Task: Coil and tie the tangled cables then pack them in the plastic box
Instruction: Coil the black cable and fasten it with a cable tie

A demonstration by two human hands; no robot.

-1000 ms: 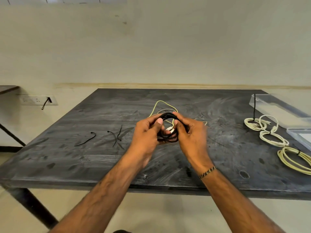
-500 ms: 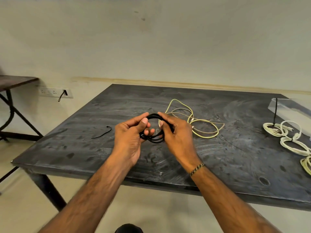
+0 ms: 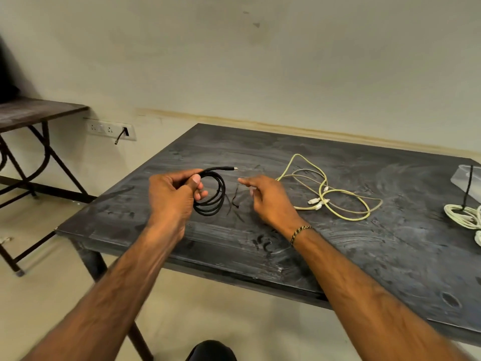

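Your left hand [image 3: 173, 194] grips the black cable coil [image 3: 210, 194], fingers and thumb curled round the left side of the loops, holding it up above the surface [image 3: 338, 246] with its connector end [image 3: 229, 168] sticking out to the right from the top. Your right hand [image 3: 268, 198] holds nothing, its forefinger stretched out and the other fingers loosely bent. What the coming move turns on, as I judge it, is the black ties [image 3: 234, 201] lying on the surface between your two hands: they sit just right of the coil and just left of your right fingertips, so the right hand is the nearer and the free one. Their long axis runs roughly away from you, tilted a little, so come at one from the side and pinch across it. The coil is not yet tied. The tangled yellow and grey cables [image 3: 335, 196] lie beyond your right hand, still loose. The tied white coils [image 3: 463, 214] and the plastic box [image 3: 460, 178] are well off to the right edge.
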